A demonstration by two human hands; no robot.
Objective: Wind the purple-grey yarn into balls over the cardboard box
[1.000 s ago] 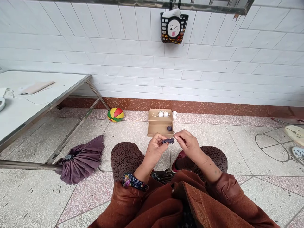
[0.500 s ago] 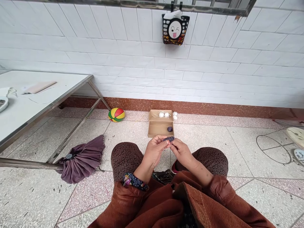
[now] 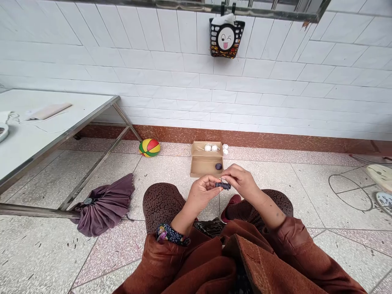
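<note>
Between the fingers of my left hand [image 3: 204, 191] is a small bundle of dark purple yarn [image 3: 223, 186], lying crosswise over my lap. My right hand [image 3: 240, 179] sits just above the bundle's right part, thumb and forefinger pinched together on what looks like a thin strand of the same yarn. Beyond my hands an open cardboard box [image 3: 202, 167] rests on the floor. A dark purple yarn ball [image 3: 218, 166] lies in its right corner, and white yarn balls [image 3: 211, 148] lie on the raised lid. Further white balls [image 3: 225, 148] are beside the lid.
A striped ball [image 3: 149, 148] and a folded purple umbrella [image 3: 105, 204] are on the floor to the left, by a metal-framed table [image 3: 61, 118]. A black basket [image 3: 226, 38] hangs on the tiled wall. At the right stands a wire-framed stool [image 3: 379, 177].
My right hand has lifted up and right from the bundle, pinching the strand. The bundle has shifted slightly down and right in my left hand.
</note>
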